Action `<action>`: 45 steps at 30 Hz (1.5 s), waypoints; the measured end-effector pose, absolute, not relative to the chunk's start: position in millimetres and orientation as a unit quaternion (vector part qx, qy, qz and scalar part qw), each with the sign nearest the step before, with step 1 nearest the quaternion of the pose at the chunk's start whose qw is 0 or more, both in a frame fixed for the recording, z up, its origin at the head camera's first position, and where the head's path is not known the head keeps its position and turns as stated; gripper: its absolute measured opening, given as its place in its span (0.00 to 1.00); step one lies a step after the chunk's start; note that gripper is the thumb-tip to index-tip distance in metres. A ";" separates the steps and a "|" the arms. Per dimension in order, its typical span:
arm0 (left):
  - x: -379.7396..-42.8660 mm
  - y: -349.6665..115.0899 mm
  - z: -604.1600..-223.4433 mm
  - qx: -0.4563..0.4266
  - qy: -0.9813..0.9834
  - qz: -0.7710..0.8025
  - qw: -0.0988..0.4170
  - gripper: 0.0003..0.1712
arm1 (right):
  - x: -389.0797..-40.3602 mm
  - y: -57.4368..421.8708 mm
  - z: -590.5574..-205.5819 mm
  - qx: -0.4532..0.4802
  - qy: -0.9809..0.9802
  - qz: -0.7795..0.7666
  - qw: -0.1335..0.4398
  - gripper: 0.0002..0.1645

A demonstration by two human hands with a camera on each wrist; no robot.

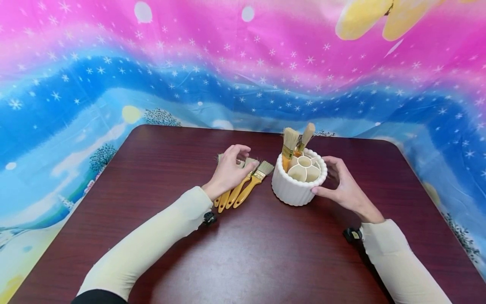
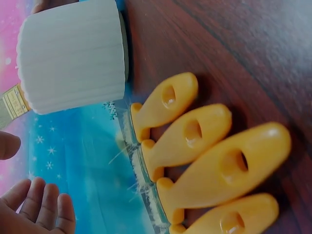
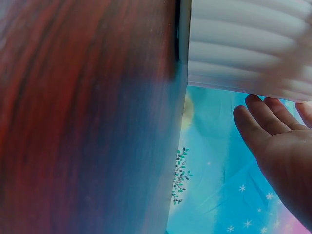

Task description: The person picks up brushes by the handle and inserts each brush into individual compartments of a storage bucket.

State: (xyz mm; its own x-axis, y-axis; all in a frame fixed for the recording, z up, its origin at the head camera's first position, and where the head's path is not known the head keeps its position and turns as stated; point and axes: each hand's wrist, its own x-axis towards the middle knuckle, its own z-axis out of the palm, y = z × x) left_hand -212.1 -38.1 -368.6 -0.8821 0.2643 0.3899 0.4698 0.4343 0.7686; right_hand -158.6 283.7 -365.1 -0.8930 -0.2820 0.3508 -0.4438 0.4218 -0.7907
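A white ribbed round brush holder (image 1: 290,188) with petal-shaped compartments stands upright on the table. Two paintbrushes (image 1: 290,141) are in it, bristles up, toward its back left. My right hand (image 1: 343,188) holds its right side, thumb in front and fingers behind; fingertips touch the wall in the right wrist view. Left of the holder, several paintbrushes (image 1: 247,192) with yellow handles lie side by side, bristles pointing away. Over their bristle ends is my left hand (image 1: 228,171), thumb and fingers apart, gripping nothing. The left wrist view shows the brush handles (image 2: 219,170) close up.
The dark red-brown wooden table (image 1: 243,253) has rounded far corners. Behind and beside it hangs a pink and blue patterned cloth (image 1: 228,63). Small black devices (image 1: 353,234) sit at both wrists.
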 end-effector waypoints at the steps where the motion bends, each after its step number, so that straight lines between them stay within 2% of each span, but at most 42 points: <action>1: -212.5 -39.5 -368.8 -0.218 -0.841 -0.483 0.108 0.21 | -158.6 283.8 -365.2 0.216 -0.838 0.494 0.081 0.49; 14: -214.3 -58.8 -371.2 -0.208 -0.844 -0.481 0.115 0.20 | -157.4 284.6 -364.8 0.211 -0.845 0.486 0.070 0.55; 45: -218.5 -90.2 -390.5 -0.167 -0.859 -0.470 0.113 0.20 | -156.5 284.7 -363.3 0.201 -0.856 0.474 0.047 0.55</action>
State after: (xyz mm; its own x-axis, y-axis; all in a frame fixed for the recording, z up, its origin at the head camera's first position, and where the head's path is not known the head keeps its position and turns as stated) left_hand -218.5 -90.2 -390.5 -0.9185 0.1809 0.3515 0.3936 0.5022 0.7700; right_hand -156.5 284.7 -363.3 -0.9145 -0.2995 0.2720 -0.3895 0.4693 -0.7925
